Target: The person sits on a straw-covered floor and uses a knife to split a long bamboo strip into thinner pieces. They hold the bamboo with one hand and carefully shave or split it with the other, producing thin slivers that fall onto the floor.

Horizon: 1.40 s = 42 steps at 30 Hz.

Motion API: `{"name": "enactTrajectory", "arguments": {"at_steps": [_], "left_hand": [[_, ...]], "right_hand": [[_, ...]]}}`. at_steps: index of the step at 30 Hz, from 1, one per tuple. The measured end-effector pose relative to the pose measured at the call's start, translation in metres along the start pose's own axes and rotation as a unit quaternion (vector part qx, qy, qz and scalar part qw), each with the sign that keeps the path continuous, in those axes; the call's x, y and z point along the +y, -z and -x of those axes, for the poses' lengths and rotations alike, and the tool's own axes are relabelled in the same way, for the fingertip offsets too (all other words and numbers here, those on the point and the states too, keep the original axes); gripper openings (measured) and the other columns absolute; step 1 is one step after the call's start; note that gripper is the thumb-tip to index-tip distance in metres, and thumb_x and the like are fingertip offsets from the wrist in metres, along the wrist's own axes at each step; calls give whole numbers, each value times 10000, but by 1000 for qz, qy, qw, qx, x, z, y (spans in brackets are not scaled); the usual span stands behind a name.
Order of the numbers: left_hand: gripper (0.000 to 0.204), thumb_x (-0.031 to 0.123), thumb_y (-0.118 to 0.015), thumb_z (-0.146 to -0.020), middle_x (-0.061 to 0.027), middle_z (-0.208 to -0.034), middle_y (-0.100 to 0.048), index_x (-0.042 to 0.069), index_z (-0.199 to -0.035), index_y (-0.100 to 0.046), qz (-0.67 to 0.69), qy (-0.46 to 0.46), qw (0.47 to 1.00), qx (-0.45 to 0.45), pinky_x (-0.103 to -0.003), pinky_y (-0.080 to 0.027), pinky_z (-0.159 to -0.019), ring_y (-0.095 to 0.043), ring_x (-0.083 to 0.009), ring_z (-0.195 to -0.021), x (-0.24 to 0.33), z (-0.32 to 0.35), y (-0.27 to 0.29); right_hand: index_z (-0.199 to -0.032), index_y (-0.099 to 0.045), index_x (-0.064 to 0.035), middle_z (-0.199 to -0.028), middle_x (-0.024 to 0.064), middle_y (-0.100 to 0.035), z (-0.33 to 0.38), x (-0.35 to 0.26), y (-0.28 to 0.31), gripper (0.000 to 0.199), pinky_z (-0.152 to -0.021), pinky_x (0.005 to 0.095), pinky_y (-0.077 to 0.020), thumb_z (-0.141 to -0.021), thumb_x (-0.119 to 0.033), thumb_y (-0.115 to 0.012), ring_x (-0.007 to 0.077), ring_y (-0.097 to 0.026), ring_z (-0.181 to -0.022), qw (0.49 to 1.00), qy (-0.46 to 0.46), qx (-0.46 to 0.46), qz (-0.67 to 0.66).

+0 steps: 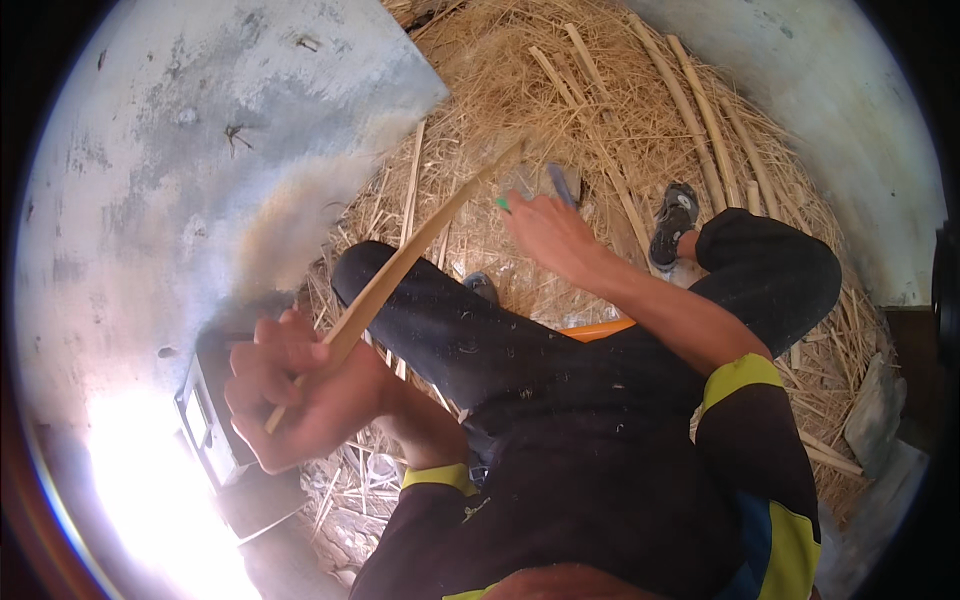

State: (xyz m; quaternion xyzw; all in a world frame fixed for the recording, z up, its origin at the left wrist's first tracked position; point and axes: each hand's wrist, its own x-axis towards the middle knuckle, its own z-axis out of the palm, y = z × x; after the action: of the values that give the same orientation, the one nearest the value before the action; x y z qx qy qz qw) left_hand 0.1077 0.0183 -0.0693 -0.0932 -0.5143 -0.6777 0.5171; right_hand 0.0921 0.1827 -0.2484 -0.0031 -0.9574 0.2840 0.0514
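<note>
Bamboo strip (pixel 400 265), pale and flat, runs diagonally from the lower left up toward the middle of the view, over the person's dark-trousered left thigh (pixel 440 320). Left hand (pixel 295 395) grips its lower end, fingers curled tightly round it in a fist, the strip's tip poking out beneath the knuckles. Just left of that hand a dark box-like object (pixel 215 430) sits on the concrete floor (pixel 150 150), partly washed out by glare. Between the legs an orange edge (pixel 600 328) shows, too hidden to name. Farther out, the right hand (pixel 550 235) reaches forward with the arm stretched, fingers bent over something small with a green tip (pixel 503 204) near the strip's far end; whether they pinch it I cannot tell. A grey sandal (pixel 673 222) is on the right foot. Beyond lies a bed of dry straw (pixel 520 90) with several bamboo canes (pixel 700 120) resting on it.
</note>
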Motion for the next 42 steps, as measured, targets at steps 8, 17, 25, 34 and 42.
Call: {"name": "enactTrajectory", "arguments": {"at_steps": [8, 17, 25, 34, 42], "left_hand": [[290, 199, -320, -805, -20, -433, -276, 125, -526, -285, 66, -22, 996, -63, -213, -145, -380, -187, -83, -400, -7, -6, 6], [333, 283, -318, -846, -5, -446, -282, 151, -544, -272, 20, -17, 1000, -17, -222, -175, -398, -203, -90, -413, 0, 4, -1], [275, 263, -362, -759, 16, -478, -284, 181, -513, -270, -12, 42, 998, 44, -225, -188, -428, -257, -105, -456, 11, 12, -9], [356, 247, -315, -846, -17, -454, -309, 137, -508, -285, 92, -3, 994, -60, -210, -175, -356, -208, -87, -373, -2, 1, 1], [356, 219, -298, -847, -75, -451, -367, 109, -509, -302, 154, -50, 957, -242, -220, -164, -337, -182, -104, -320, -12, -7, 14]], "right_hand": [[-1008, -535, 77, -722, 247, -621, -10, 66, -40, 306, -608, 476, -511, -931, -201, -430, 402, -637, -693, 997, -82, 7, 12], [-939, -494, 19, -541, 204, -541, 47, -94, 78, 252, -511, 472, -465, -919, -231, -511, 406, -594, -571, 978, 70, -6, -195], [-933, -495, 11, -533, 208, -541, 49, -102, 78, 234, -474, 463, -472, -923, -222, -499, 391, -586, -525, 986, 86, -16, -140], [-914, -493, 9, -547, 211, -551, 52, -97, 83, 245, -483, 457, -476, -935, -235, -475, 390, -594, -544, 989, 69, -11, -130], [-890, -494, -7, -527, 219, -532, 62, -112, 105, 229, -458, 468, -456, -916, -233, -514, 407, -561, -496, 985, 80, -58, -139]]}}
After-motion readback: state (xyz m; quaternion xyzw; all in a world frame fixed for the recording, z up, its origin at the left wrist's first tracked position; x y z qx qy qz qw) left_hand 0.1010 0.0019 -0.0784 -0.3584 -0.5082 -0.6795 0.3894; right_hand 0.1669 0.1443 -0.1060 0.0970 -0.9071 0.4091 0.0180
